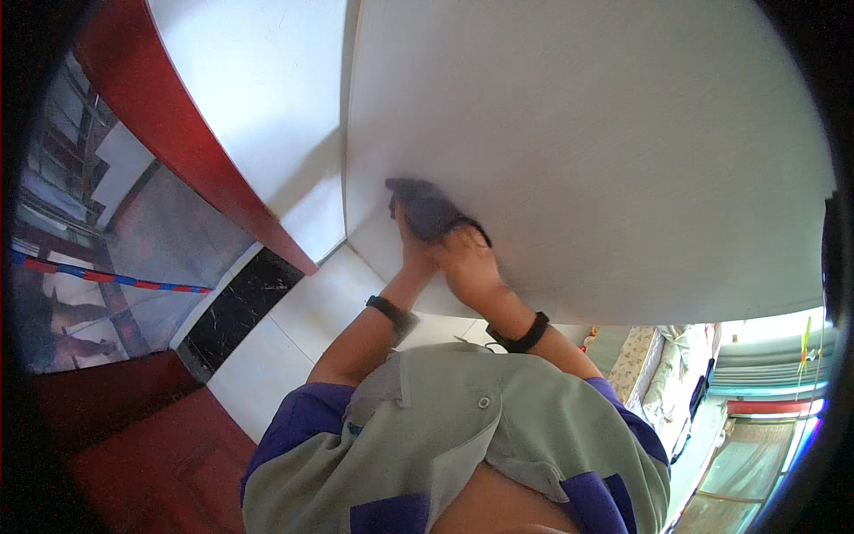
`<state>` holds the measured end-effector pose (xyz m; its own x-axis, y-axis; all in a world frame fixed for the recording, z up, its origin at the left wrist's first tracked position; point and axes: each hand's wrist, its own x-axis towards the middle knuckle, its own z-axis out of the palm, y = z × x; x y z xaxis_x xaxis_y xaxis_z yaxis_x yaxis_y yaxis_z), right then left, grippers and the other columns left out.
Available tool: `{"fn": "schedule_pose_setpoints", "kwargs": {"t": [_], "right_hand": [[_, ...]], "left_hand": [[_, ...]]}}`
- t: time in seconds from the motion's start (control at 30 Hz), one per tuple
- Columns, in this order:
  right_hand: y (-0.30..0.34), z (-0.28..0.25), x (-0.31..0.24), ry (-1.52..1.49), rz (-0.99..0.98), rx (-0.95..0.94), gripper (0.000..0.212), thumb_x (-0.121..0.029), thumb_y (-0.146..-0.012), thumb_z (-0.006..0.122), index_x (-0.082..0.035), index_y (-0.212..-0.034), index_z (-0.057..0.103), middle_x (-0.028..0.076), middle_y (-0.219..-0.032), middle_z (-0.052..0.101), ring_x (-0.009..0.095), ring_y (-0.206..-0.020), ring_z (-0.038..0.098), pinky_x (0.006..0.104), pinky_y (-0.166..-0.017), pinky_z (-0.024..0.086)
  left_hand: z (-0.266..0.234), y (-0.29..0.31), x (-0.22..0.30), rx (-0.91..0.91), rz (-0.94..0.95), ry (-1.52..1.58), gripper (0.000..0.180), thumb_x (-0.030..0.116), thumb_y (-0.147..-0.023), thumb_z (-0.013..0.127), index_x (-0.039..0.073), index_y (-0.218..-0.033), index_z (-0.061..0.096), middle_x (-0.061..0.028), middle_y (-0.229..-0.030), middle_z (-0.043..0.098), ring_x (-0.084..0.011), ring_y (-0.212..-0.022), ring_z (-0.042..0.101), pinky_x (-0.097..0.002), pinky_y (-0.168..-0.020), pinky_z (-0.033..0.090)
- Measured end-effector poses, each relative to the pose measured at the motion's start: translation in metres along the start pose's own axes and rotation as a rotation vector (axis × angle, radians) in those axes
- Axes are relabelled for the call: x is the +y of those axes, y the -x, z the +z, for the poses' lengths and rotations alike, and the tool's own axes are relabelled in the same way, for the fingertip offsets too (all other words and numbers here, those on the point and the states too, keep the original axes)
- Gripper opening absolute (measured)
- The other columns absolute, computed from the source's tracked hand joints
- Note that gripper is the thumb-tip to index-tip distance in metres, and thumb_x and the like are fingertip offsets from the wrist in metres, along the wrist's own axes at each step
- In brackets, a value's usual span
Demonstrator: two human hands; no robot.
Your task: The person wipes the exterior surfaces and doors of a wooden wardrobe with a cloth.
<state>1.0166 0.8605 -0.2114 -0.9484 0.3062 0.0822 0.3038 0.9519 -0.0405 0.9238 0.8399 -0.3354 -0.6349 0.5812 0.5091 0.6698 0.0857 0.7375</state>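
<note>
A dark, bunched cloth (430, 214) lies against a broad whitish panel (587, 151), left of the panel's middle; its outline is a little blurred. My left hand (415, 253) grips the cloth from below, with most of its fingers hidden by the fabric. Close beside it, my right hand (469, 263) has its bent fingers on the cloth's lower right edge. The two hands touch or nearly touch each other. Dark bands circle both of my wrists.
A white wall (258, 98) meets the panel at a corner on the left. Red door trim (196, 133) frames an opening, with a black marbled threshold (245, 307) below it. Pale floor tiles (276, 343) lie underneath. At lower right are a bed (663, 374) and a window (747, 454).
</note>
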Motion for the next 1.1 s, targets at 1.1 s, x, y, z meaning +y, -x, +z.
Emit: {"fn": "schedule_pose_setpoints", "kwargs": {"t": [1.1], "right_hand": [[0.153,-0.1,0.061,0.269,-0.326,0.848,0.031,-0.021,-0.058,0.069,-0.017,-0.088,0.067,0.003,-0.1,0.059,0.026,-0.096,0.054,0.0435,-0.089,0.036]], "left_hand": [[-0.021,0.006,0.154,0.059,0.592,0.006,0.052,0.038,-0.071,0.059,0.014,-0.116,0.051,-0.0163,-0.131,0.033,-0.0392,-0.123,0.026,-0.0596,-0.1,0.015]]}}
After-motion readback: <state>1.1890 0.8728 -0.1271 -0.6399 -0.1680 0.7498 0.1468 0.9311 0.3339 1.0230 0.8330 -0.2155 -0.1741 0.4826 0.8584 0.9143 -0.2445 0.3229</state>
